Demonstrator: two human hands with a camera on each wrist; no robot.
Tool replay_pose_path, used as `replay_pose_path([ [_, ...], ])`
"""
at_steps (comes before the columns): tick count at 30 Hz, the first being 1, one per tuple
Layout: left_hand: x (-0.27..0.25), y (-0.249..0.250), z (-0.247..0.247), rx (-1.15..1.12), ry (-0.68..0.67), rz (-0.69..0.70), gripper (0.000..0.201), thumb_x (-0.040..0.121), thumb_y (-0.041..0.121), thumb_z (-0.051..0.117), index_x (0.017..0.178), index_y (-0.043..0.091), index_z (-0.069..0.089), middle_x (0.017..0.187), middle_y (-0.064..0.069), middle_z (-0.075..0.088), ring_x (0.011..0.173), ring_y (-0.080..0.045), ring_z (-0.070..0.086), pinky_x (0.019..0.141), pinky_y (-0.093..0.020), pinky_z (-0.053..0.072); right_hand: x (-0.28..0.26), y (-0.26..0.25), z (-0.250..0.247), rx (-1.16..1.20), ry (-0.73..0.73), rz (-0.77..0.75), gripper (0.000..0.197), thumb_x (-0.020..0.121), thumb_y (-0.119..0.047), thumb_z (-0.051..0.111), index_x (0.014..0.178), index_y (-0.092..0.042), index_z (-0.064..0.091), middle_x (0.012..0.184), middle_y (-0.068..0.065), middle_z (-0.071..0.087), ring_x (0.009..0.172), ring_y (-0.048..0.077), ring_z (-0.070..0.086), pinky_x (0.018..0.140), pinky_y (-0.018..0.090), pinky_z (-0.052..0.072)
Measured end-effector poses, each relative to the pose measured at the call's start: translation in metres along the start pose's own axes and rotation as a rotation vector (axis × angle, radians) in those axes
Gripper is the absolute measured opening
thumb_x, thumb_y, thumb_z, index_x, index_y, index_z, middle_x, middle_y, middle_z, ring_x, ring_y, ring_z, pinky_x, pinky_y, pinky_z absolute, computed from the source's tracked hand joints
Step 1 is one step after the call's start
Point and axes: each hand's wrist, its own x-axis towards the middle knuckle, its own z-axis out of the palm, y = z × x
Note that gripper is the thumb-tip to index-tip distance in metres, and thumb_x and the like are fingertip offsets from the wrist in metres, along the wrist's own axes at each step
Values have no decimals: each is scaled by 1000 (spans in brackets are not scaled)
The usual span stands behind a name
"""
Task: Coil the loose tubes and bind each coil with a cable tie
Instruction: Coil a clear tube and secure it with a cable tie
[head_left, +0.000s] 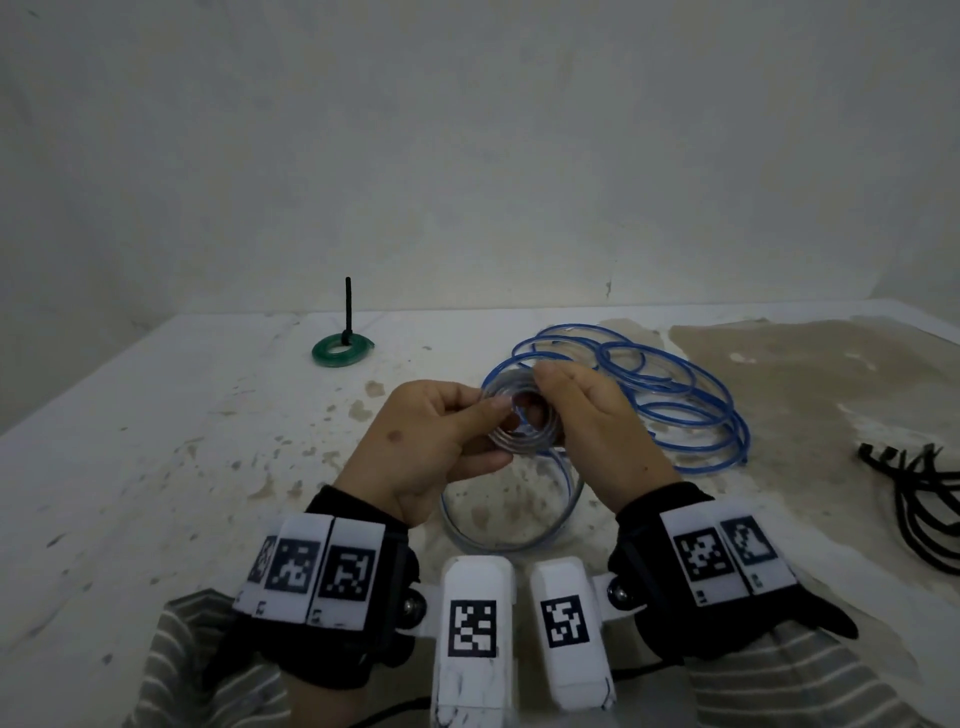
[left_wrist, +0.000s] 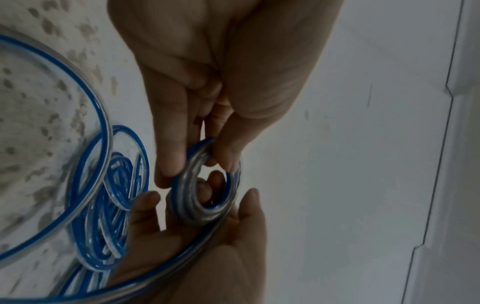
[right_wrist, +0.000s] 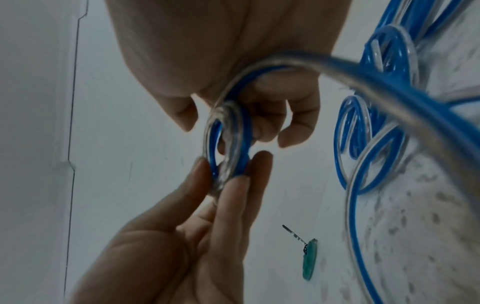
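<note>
Both hands meet over the middle of the desk (head_left: 156, 467), closed on one small tight coil (head_left: 522, 423) of clear, blue-striped tube: the left hand (head_left: 436, 441) pinches its near rim between thumb and fingers, and the right hand (head_left: 587, 415) curls its fingers over the far rim, with a fingertip poking through the hole in the left wrist view. The coil is held up off the desk, and from it the loose blue tube (head_left: 675, 400) trails away, one wide loop lying just below the coil and a tangle of big loops spread beyond it on the right hand's side. Well beyond the coil, on the left hand's side, sits a green coil (head_left: 343, 351) already bound, its black tie tail standing upright. Spare black cable ties (head_left: 919, 499) lie well apart from the coil, at the desk's right edge. So this looks like mid-winding on the second tube, with plenty of slack left. The next move likely calls for one hand to keep the turns clamped while the other feeds in another loop; let go early and the springy turns may pop open.
</note>
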Motion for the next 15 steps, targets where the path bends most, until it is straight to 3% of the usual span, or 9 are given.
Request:
replay_pose_path([
  [3, 1, 1, 0, -123, -16, -18, 17, 83, 11, 58, 72, 0, 63, 64, -7, 68, 59, -11, 66, 53, -18, 55, -2, -2, 0, 52, 38, -3, 37, 97, -26, 40, 67, -14, 57, 68, 12, 53, 63, 22, 47, 63, 37, 41],
  [5, 0, 0, 2, -155, -85, -30, 17, 73, 15, 60, 74, -2, 63, 66, -8, 69, 63, -12, 68, 60, -21, 57, -1, -1, -1, -5, 69, -25, 36, 98, -25, 38, 66, -16, 51, 66, 8, 49, 63, 20, 45, 64, 37, 40],
  [7, -1, -2, 3, -96, -139, -41, 21, 67, 20, 61, 74, 0, 63, 70, -8, 71, 70, -13, 69, 72, -26, 58, 0, 1, -3, -110, 73, -51, 34, 98, -24, 35, 69, -14, 49, 68, 7, 49, 64, 15, 45, 65, 34, 40],
  [9, -1, -4, 1, 19, -135, -47, 17, 72, 20, 63, 77, 3, 65, 76, -7, 72, 75, -14, 69, 77, -30, 55, 0, 2, -6, -219, 41, -83, 34, 99, -24, 34, 67, -16, 46, 66, 2, 48, 60, 7, 42, 61, 27, 37],
  [11, -2, -3, -1, 107, -89, -14, 8, 80, 12, 62, 84, 6, 68, 78, -6, 73, 74, -12, 68, 73, -27, 56, 1, 4, -9, -326, -18, -100, 36, 99, -24, 34, 64, -21, 42, 63, -4, 44, 57, 4, 42, 56, 18, 32],
  [15, -3, 2, -5, 188, -23, 72, 24, 77, 7, 67, 100, 13, 66, 76, -5, 73, 65, -9, 66, 55, -20, 53, -1, 3, -9, -430, -142, -141, 32, 98, -24, 35, 68, -21, 46, 63, -8, 43, 58, -3, 44, 57, 13, 34],
])
